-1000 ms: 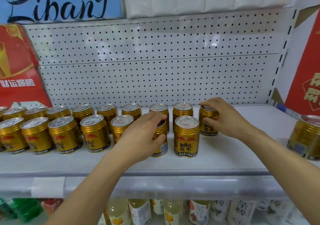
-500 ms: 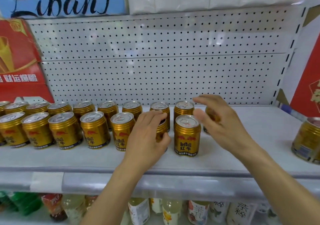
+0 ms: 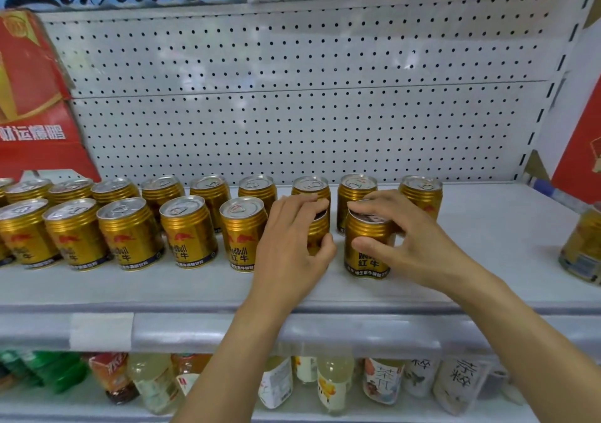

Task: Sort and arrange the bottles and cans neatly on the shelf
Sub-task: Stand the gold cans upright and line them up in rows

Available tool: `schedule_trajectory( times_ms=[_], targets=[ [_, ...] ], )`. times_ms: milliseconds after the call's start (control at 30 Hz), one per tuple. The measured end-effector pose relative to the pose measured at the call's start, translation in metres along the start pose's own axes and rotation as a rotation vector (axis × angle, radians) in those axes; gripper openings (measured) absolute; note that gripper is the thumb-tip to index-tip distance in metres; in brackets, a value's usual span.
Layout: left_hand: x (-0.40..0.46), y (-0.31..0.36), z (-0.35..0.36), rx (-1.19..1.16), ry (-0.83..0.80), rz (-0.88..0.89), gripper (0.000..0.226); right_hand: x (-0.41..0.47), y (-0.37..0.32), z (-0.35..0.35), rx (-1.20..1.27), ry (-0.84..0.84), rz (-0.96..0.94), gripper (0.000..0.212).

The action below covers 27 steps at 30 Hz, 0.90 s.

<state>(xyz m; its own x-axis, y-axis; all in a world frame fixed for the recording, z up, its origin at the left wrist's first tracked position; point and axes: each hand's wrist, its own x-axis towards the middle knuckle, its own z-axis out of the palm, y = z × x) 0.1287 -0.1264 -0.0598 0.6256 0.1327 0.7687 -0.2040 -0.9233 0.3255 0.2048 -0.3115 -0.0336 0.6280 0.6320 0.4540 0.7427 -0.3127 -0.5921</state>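
cans (image 3: 242, 232): gold, upright, 2 rows | left hand (image 3: 290, 244), right hand (image 3: 414, 244): each gripping 1

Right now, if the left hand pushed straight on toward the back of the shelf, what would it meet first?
The left hand already grips a front-row gold can. Straight behind it stands a back-row can, so the held can would probably bump that first. The gap between them is hard to judge.

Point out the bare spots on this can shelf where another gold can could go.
Bare grey shelf runs from the right hand and the last back-row gold can to the lone gold can at the right edge. The front strip is also bare. Left of the left hand, two can rows stand tightly packed.
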Motion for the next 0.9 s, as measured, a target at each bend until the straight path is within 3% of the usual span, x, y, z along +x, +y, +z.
schedule_trajectory(
  times_ms=[200,367,433,767,900],
  targets=[
    [0.000,-0.002,0.003,-0.004,0.019,0.004,0.045,0.040,-0.008,-0.032,-0.125,0.091,0.049,0.035],
    [0.000,-0.003,0.004,-0.023,0.060,0.032,0.045,0.096,0.002,-0.041,-0.313,-0.272,0.188,0.046],
    [0.000,-0.004,0.005,-0.023,0.067,0.048,0.044,0.103,0.005,-0.038,-0.334,-0.326,0.179,0.049],
    [-0.001,0.000,0.003,0.015,0.033,0.027,0.043,0.096,0.009,-0.047,-0.385,-0.332,0.154,0.048],
    [-0.001,0.004,0.001,0.055,0.052,0.036,0.046,0.073,0.021,-0.071,-0.357,-0.175,0.231,0.058]
  ],
)
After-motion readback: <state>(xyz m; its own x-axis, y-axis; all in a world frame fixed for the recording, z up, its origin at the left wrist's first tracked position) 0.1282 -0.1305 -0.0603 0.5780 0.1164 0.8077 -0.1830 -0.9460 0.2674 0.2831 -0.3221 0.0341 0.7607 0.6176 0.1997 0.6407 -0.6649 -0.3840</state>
